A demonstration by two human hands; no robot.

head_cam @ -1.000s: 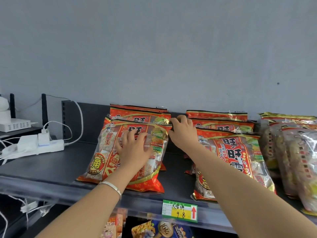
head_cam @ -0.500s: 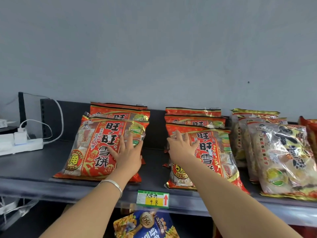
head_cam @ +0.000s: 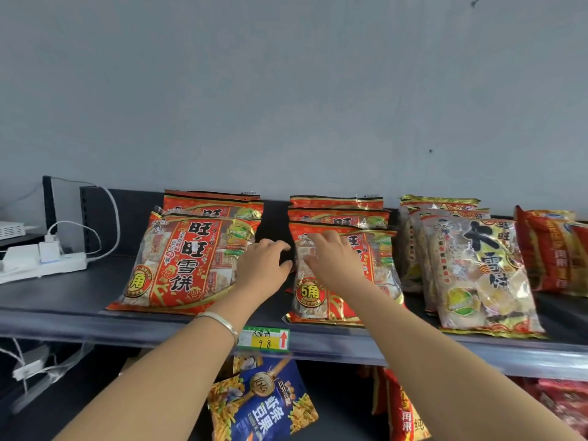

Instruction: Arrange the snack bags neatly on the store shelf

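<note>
- Left hand (head_cam: 262, 265) is sitting at the right edge of the left front red snack bag (head_cam: 191, 265), with the fingers curling toward the dark gap between the two red stacks. I cannot tell if it is actually gripping the bag edge or just touching it.
- A silver bracelet (head_cam: 222, 323) is showing on the left wrist.
- Right hand (head_cam: 334, 259) is lying palm down on the middle front red snack bag (head_cam: 310, 294), with fingers spread and mostly straight, pressing on the upper left part and holding nothing.
- Both front bags are leaning back on more red bags of the same kind, two rows side by side on the dark store shelf (head_cam: 127, 326).
- Clear and gold snack bags (head_cam: 477, 275) are standing just right of the middle row, with darker red bags (head_cam: 556, 256) further right.
- A green and yellow price tag (head_cam: 264, 338) is hanging on the shelf's front rail, below the gap between the hands.
- A white power strip (head_cam: 41, 265) with plugged cables is lying at the left end of the shelf, well apart from the bags.
- A blue snack bag (head_cam: 264, 405) is showing on the level below.
</note>
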